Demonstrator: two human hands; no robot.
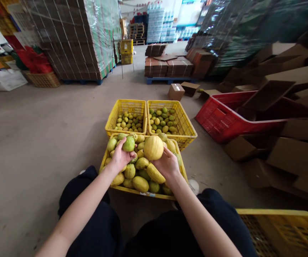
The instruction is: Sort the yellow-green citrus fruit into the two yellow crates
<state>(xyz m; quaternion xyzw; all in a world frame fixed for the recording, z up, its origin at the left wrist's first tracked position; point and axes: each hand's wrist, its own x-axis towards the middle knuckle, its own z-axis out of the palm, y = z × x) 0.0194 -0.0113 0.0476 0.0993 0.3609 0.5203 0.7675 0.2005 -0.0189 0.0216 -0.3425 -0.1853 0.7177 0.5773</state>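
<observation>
My left hand (122, 156) is closed around a small green melon (128, 144), held above the left part of the near yellow crate. A larger, round yellow melon (153, 147) rests in my right hand (167, 164), its fingers curled behind and beneath it. Both hands are over the near yellow crate (135, 192), which is heaped with yellow and green melons (140, 184) of round and long shapes. Beyond it stand two more yellow crates side by side, the left one (111, 121) and the right one (182, 119), each part-filled with small yellow-green fruit.
A red crate (218, 119) and a heap of cardboard boxes (298, 150) lie to the right. Another yellow crate (279, 214) sits by my right knee. Further off are flattened cartons (179, 67) on a blue pallet and a tall wrapped stack (68, 39).
</observation>
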